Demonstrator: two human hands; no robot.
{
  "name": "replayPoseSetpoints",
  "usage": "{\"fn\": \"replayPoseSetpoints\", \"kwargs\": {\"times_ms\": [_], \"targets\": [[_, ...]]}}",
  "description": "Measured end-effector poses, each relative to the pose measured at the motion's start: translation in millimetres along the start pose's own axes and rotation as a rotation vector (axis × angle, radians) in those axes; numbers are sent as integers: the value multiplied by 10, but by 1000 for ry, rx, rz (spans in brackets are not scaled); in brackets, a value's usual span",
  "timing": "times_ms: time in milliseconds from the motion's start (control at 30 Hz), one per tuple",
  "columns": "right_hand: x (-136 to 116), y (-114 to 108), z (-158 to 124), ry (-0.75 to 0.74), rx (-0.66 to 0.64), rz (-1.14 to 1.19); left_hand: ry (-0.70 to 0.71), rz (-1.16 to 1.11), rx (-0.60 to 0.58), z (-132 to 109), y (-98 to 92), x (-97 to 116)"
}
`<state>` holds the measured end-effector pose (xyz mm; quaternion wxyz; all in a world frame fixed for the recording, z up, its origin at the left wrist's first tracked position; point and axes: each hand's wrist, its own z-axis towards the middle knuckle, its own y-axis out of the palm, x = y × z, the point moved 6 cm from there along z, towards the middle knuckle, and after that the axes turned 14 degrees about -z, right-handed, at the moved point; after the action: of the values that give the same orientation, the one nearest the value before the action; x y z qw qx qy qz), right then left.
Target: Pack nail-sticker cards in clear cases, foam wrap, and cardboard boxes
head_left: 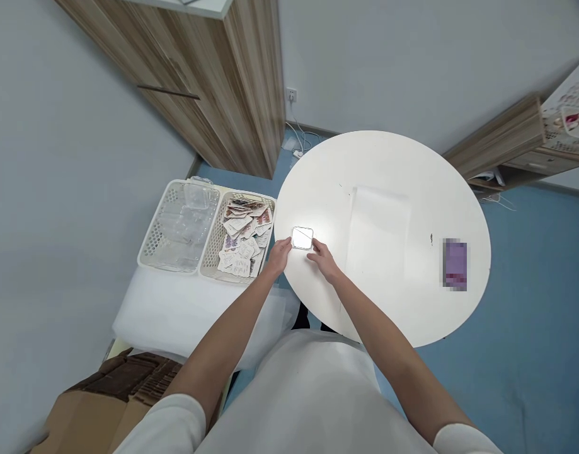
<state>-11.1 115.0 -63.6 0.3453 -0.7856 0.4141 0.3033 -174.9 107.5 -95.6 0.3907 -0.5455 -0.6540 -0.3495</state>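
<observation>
A white top [312,391] fills the bottom foreground, with bare forearms reaching out from its short sleeves. At lower left stands a brown cardboard box [88,419] with darker cardboard pieces on it, and beyond that lies a thick white roll [176,309]. At the near left part of the round white table [384,164], a small square clear-edged case [302,238] sits between the two hands, its face bright with glare. The left hand [280,255] is drawn in narrow, holding the case by its left edge; the right hand [324,260] is partly spread, fingertips against the right edge and thumb lower, apart from it. Just left of the table are two white baskets side by side: the left basket [146,249] contains clear plastic packs [183,221], the right basket [208,257] a loose heap of printed cards [242,243]. Across the tabletop, right of the hands, lies a translucent white sheet [378,236], and near the right rim a purple item [455,263], pixelated beyond recognition. Farther off rise a wood-grain cabinet [213,88], a wall socket [292,94] with a plugged-in cable, and, at right, a low wooden shelf unit [501,135].
</observation>
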Motion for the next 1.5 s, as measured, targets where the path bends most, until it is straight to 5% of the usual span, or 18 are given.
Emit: {"fn": "replayPoseSetpoints", "kwargs": {"times_ms": [233, 400, 800, 1067, 1333, 1500], "targets": [[-37, -28, -28, -12, -35, 116, -13, -47, 45, -25, 41, 57], [117, -243, -221, -42, 39, 104, 33, -47, 7, -170, 263, 47], [1079, -1124, -1067, -160, 149, 21, 77, 93, -275, -807, 1481, -92], [1638, -1446, -1177, -161, 127, -18, 55, 248, -305, -1076, 2051, -212], [1672, -1542, -1036, -233, 61, -270, 146, 482, -232, -1104, 2214, -261], [1599, -1595, -1206, -372, 170, -548, 292, 655, -196, -1220, 2148, -291]]}}
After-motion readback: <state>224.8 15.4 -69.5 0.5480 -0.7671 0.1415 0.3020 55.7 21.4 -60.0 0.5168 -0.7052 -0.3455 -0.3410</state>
